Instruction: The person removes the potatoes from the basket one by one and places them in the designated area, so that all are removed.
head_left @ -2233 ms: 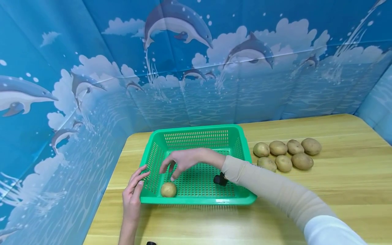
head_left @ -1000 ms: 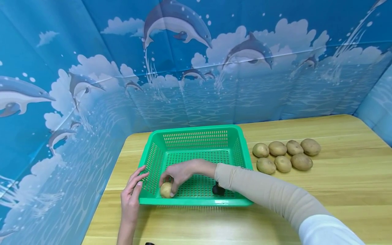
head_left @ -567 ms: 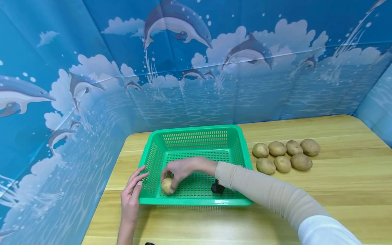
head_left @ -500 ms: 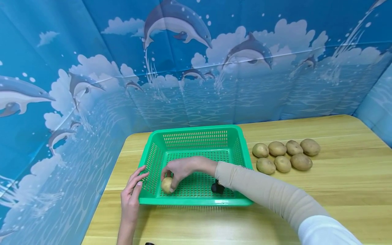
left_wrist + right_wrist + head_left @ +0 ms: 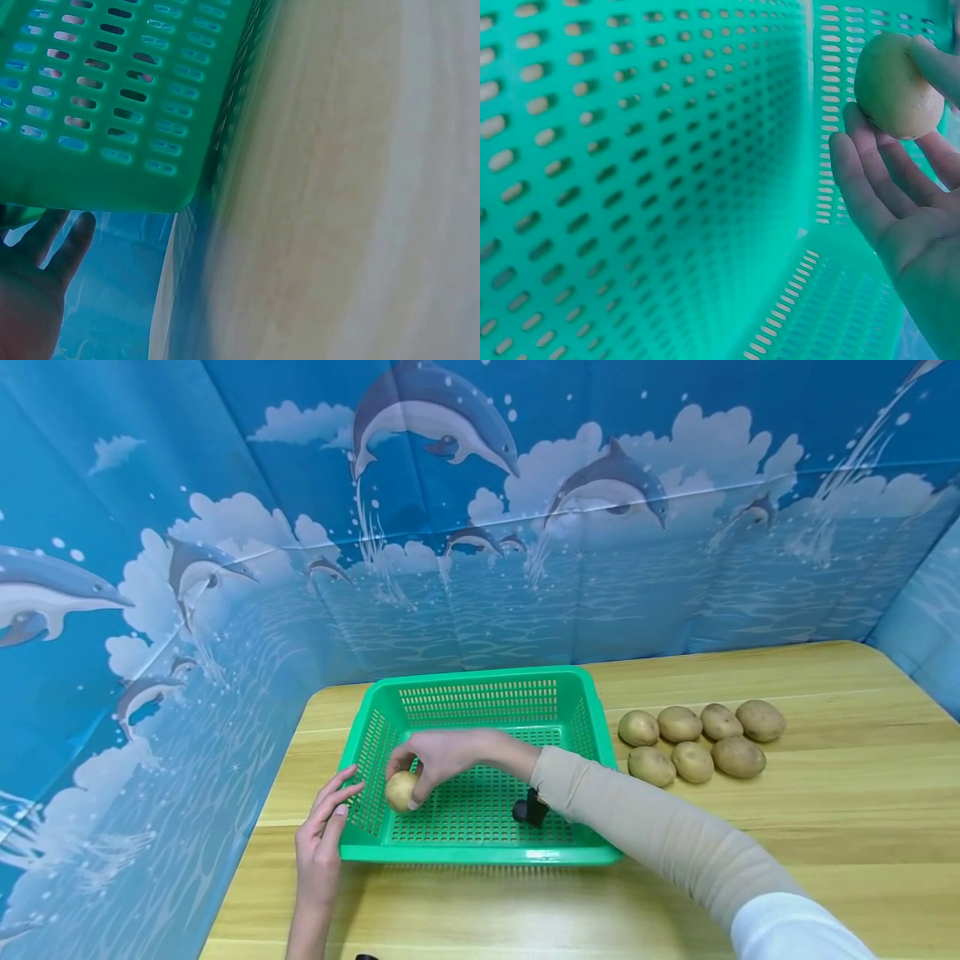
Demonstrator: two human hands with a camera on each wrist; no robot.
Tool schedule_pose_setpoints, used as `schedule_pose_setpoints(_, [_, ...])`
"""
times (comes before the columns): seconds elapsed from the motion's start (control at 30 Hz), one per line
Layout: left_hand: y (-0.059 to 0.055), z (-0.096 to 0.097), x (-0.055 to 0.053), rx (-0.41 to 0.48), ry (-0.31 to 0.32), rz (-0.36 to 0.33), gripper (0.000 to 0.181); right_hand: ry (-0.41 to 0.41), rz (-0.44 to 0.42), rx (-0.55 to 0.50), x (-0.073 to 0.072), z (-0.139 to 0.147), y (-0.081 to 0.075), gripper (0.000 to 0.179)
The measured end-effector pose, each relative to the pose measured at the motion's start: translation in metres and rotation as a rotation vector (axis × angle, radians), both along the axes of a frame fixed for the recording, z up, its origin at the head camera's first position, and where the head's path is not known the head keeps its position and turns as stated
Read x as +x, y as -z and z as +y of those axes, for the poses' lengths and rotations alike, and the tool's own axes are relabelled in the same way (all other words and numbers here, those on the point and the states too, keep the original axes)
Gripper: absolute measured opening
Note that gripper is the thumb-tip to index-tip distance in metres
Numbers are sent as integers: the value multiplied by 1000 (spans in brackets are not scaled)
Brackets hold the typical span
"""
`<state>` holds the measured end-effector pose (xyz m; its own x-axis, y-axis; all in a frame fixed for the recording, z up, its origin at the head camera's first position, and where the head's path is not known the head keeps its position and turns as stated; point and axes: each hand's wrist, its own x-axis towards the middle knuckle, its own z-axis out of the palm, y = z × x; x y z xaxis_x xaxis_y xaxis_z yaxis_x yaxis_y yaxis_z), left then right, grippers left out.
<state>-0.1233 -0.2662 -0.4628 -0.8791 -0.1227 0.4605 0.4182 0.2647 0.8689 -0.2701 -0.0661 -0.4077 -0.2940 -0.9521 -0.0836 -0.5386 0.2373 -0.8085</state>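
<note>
My right hand (image 5: 444, 755) pinches a potato (image 5: 398, 792) between thumb and fingers, inside the left part of a green slotted plastic basket (image 5: 480, 855). The right wrist view shows the potato (image 5: 891, 88) held at the fingertips, with the slotted basket wall beside it. At the basket's left side, my left hand (image 5: 321, 843) touches the rim with fingers extended. From the left wrist view, the fingers of the left hand (image 5: 34, 270) reach up to the basket's edge, their tips partly hidden behind it.
Several potatoes (image 5: 692, 762) lie in two rows on the wooden table (image 5: 840, 793), right of the basket. A black wrist camera (image 5: 531, 810) hangs under the right forearm, over the basket floor. A blue dolphin-printed curtain (image 5: 487, 585) borders the table at the back and left.
The right hand came down onto the potato lying in the basket's front left corner and gripped it. Hand and potato have since moved up and slightly left. The left hand stayed at the rim.
</note>
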Motion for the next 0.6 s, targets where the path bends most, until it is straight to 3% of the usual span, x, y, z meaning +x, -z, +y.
schedule_pose_setpoints(0.13, [1, 0, 0, 10, 8, 0, 30, 10, -23, -39, -1, 3, -8, 38])
schedule_pose_setpoints(0.3, [2, 0, 0, 20, 13, 13, 30, 8, 10, -58, 0, 5, -13, 39])
schedule_pose_setpoints(0.6, [1, 0, 0, 8, 23, 26, 30, 51, 153, -81, 0, 7, -19, 42])
